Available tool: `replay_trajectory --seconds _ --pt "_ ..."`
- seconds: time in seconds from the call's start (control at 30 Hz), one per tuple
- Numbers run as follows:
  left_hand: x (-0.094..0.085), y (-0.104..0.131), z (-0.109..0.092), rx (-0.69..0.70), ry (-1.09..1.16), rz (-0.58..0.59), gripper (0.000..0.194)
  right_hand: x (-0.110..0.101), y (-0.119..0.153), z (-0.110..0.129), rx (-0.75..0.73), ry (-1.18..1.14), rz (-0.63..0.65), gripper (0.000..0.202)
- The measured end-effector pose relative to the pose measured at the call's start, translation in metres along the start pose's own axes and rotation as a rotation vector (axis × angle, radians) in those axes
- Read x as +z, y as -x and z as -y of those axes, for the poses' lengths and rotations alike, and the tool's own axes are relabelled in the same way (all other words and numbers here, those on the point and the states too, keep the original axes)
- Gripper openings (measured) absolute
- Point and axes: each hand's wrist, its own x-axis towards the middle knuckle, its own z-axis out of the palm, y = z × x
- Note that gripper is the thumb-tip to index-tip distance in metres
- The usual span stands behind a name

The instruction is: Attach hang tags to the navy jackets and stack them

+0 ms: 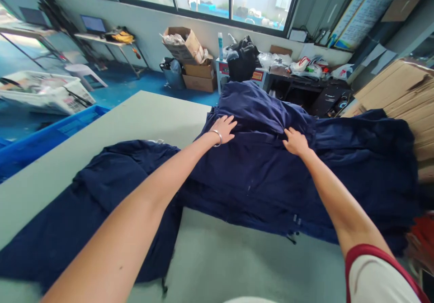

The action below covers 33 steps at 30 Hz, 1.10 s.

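Note:
A navy jacket [251, 158] lies spread on top of a stack of similar dark blue clothing across the table. My left hand [224, 130] rests flat on its upper left part, fingers apart, with a silver bangle at the wrist. At the right, my right hand [295, 141] has its fingers closed on a fold of the same cloth, which creases between the two hands. Another navy garment [111, 181] lies under and beside my left forearm. Small black cord ends stick out at the lower hems.
The pale table [135, 113] extends to the left, with a blue crate [44, 140] beyond its edge. Flattened cardboard [396, 95] leans at the right. Cartons [185, 45] and a cluttered bench [281, 65] stand below the window. A white basket [50, 90] sits far left.

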Motion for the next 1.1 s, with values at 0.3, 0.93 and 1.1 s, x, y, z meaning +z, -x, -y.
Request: replay_trajectory --seconds 0.3,0.93,1.1 --pt "0.051 0.108 0.017 -0.175 0.049 -0.276 0.056 0.04 0.023 0.04 0.008 -0.128 -0.368 0.047" --pt "0.16 0.527 0.03 -1.035 0.081 0.052 0.036 0.241 0.268 0.373 0.043 -0.493 0.846 0.038" --pt "0.183 0.548 -0.019 -1.077 0.116 0.123 0.048 0.257 0.299 0.436 0.223 -0.611 0.833 0.037"
